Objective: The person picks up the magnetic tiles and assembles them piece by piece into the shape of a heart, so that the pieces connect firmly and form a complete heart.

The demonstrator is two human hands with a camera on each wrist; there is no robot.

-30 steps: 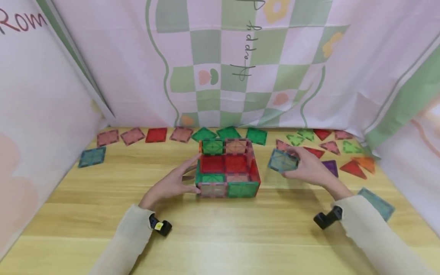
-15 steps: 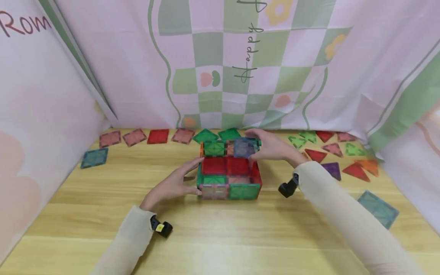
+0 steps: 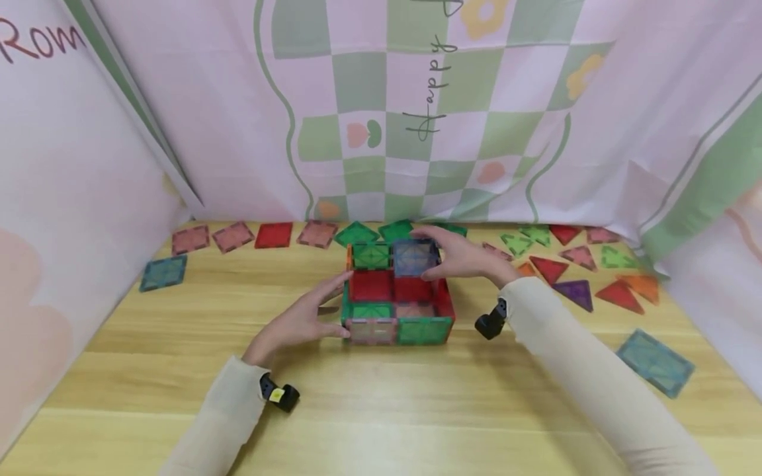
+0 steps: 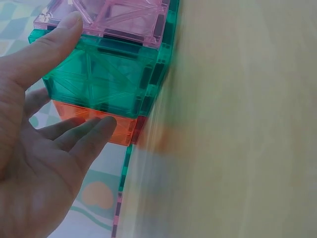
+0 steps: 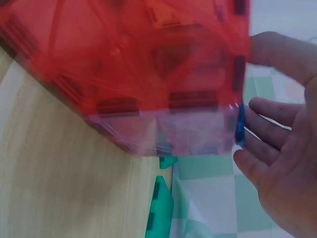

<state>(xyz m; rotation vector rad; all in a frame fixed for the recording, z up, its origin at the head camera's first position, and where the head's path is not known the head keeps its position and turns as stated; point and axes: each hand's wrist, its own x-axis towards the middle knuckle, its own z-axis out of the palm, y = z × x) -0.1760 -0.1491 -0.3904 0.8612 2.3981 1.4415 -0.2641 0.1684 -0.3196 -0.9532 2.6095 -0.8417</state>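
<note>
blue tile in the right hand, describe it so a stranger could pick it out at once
On the wooden table, find the low box of translucent tiles in the middle. At the top of its far right corner, the right hand holds the blue tile. Unlike both other blue tiles, lying flat on the table, it is raised and gripped.

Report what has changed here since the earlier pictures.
The right hand has carried its blue tile leftward, from beside the tile box to the box's far right corner. It was already holding that tile and has not let it go. Unchanged: the left hand at the box's left side, the box itself, and the loose tiles behind and beside it.
</note>
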